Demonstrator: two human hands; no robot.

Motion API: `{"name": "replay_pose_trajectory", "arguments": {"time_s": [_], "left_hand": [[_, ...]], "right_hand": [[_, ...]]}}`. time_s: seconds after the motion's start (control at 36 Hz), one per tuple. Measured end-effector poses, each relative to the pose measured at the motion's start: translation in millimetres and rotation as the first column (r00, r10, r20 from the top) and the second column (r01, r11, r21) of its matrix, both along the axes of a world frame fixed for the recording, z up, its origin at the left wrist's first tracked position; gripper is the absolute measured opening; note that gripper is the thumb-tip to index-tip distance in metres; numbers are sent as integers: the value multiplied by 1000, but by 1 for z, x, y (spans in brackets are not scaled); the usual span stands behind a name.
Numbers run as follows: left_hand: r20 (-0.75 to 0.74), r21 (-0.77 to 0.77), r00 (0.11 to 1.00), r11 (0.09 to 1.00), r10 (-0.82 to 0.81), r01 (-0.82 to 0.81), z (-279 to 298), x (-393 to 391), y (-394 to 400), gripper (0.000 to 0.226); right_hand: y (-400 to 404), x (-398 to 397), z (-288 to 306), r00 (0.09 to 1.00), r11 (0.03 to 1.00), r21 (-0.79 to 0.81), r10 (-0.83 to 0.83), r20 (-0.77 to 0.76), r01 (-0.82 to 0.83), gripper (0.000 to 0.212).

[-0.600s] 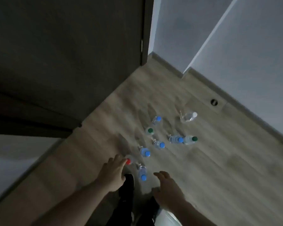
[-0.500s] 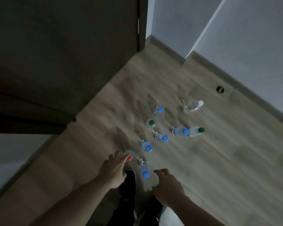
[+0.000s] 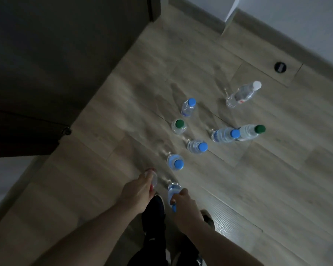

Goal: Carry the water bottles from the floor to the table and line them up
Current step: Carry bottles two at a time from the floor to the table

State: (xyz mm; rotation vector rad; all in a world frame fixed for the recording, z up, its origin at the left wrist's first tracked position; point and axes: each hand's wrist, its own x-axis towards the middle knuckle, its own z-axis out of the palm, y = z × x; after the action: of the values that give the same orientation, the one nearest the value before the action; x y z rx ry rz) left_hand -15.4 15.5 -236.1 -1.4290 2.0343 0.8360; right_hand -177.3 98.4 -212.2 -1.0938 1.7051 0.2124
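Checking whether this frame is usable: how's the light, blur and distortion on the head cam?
Head view: dim, underexposed room, the cabinet at left nearly black; caps still readable by colour. Slight motion smear on the floor grain; the left hand and right hand are soft. Wide-angle lens bends the baseboard. No glare on the bottles.

Wood-plank floor (image 3: 248,189), pale, grain running diagonally. Dark door (image 3: 65,54) fills upper left; small door stop (image 3: 67,130) at its lower edge. White wall (image 3: 296,25) upper right, with skirting board (image 3: 277,35) along its base. Round black floor socket (image 3: 280,67) near skirting. Dark shoe (image 3: 154,210) at bottom centre.
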Motion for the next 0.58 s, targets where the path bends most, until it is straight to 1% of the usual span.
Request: {"name": "replay_pose_trajectory", "arguments": {"time_s": [0.06,0.17,0.22,0.33,0.39,0.47,0.58], "left_hand": [[28,-2,1000,1000,3,-3,4,-4,-1,52],[141,11,990,1000,-31,30,31,-4,-3,39],[130,-5,991,1000,-14,15,57,-4,2,33],[16,-22,1000,1000,-12,12,122,-5,17,31],[-47,-44,999,999,-22,20,170,-5,24,36],[-132,-86,991,996,-21,10,262,-9,34,42],[-259,-146,965,989,-42,4,392,-27,45,32]], "right_hand": [[0,-8,-1,1000,1000,8,26,-1,-26,30],[0,-34,16,999,999,29,24,-46,-23,24],[4,-46,37,998,1000,11,10,-56,-9,24],[16,-60,99,998,997,-82,-14,-69,9,20],[21,-69,145,995,992,-117,-46,-83,36,16],[32,-86,235,992,986,-147,-89,-86,76,13],[53,-114,365,982,964,-214,-176,-67,158,12]]}}
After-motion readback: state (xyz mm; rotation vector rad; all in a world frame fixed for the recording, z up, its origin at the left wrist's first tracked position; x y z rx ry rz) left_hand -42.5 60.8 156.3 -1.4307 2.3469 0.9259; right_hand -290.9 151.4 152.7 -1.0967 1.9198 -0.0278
